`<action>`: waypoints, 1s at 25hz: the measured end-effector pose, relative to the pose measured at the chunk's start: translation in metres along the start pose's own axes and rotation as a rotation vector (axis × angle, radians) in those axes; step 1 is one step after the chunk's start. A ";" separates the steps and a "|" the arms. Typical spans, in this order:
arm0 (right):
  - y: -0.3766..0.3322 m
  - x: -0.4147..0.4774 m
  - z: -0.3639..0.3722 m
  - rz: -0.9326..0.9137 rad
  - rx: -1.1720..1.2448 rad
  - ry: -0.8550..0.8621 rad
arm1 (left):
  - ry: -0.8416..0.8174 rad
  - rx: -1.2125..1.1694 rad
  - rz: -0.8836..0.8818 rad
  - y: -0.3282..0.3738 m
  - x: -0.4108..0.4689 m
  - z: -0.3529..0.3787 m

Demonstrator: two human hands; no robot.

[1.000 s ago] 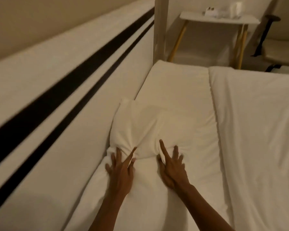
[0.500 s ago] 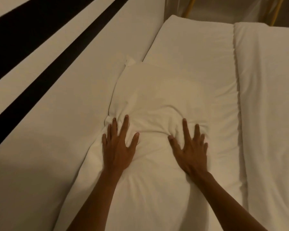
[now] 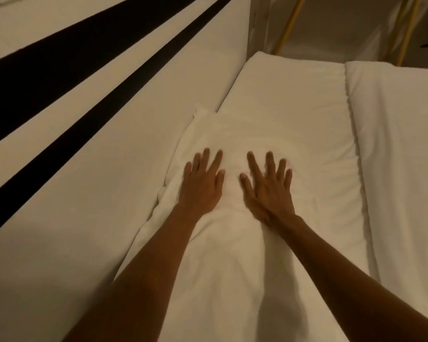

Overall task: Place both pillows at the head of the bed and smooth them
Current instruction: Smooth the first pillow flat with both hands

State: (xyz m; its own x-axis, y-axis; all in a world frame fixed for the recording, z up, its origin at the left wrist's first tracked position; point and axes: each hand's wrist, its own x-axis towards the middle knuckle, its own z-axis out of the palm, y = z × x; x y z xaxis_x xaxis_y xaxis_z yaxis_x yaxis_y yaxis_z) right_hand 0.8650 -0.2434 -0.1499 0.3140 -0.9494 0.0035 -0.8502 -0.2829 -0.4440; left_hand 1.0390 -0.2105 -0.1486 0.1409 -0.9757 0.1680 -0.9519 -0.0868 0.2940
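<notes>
Fingers of both hands lie spread and flat, gripping nothing, their palms pressed down on white fabric. On the left hand the fingers are fanned and point away from the person toward the far end of the bed; the thumb sits close to the thumb of the right hand, with a narrow strip of cloth showing between them. The right hand's fingers are slightly blurred. Both bare forearms run back toward the lower edge of the view, the left one from the lower left, the right one from the lower right.

Under the hands lies a white pillow, its far left corner poking up against the headboard. Cloth is rumpled around the wrists and puckers in small folds beside the left hand. Whether the fabric nearer the person belongs to a second pillow cannot be told. The pillow rests on the white sheet along the head of the bed, touching the headboard on its left side. That headboard is pale, with two dark stripes running across it. To the right a white duvet lies with its folded edge beside the sheet. Beyond the mattress stand yellow table legs.
</notes>
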 end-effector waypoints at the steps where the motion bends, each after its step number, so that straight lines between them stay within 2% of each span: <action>1: 0.011 -0.004 0.009 0.006 -0.034 -0.012 | -0.031 0.029 0.008 -0.008 -0.003 0.013; 5: 0.041 -0.024 0.010 0.134 -0.010 -0.089 | -0.016 -0.009 -0.135 -0.045 -0.008 0.010; 7: 0.040 -0.014 -0.007 0.181 0.061 -0.076 | 0.002 0.031 -0.078 -0.037 0.007 -0.011; 10: 0.026 0.020 -0.027 0.163 0.202 0.062 | 0.107 -0.102 0.024 0.007 0.054 -0.028; 13: 0.029 0.027 -0.014 0.080 0.125 0.016 | -0.050 -0.019 0.072 0.009 0.065 -0.004; 15: 0.049 0.006 0.008 0.081 0.053 0.013 | -0.040 0.055 0.095 -0.018 0.026 0.017; 17: 0.069 -0.022 0.020 0.195 0.075 0.010 | 0.005 -0.015 -0.025 -0.043 -0.018 0.020; 19: 0.073 -0.034 0.014 0.338 0.186 -0.029 | -0.030 -0.074 -0.176 -0.055 -0.042 0.009; 20: 0.067 -0.034 0.006 0.367 0.227 -0.014 | -0.020 -0.082 -0.196 -0.050 -0.045 -0.001; 23: 0.025 -0.037 -0.011 0.246 0.266 0.101 | 0.102 -0.116 -0.026 -0.011 -0.051 -0.027; 25: -0.004 -0.064 0.004 0.104 0.171 0.081 | 0.029 -0.135 0.039 0.003 -0.073 -0.021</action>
State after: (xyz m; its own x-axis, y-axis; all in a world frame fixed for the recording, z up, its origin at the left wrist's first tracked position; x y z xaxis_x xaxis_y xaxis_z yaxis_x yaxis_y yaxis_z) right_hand 0.8498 -0.1814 -0.1516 0.1877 -0.9820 0.0192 -0.7902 -0.1626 -0.5909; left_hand 1.0320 -0.1357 -0.1403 0.1146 -0.9713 0.2086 -0.9115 -0.0193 0.4108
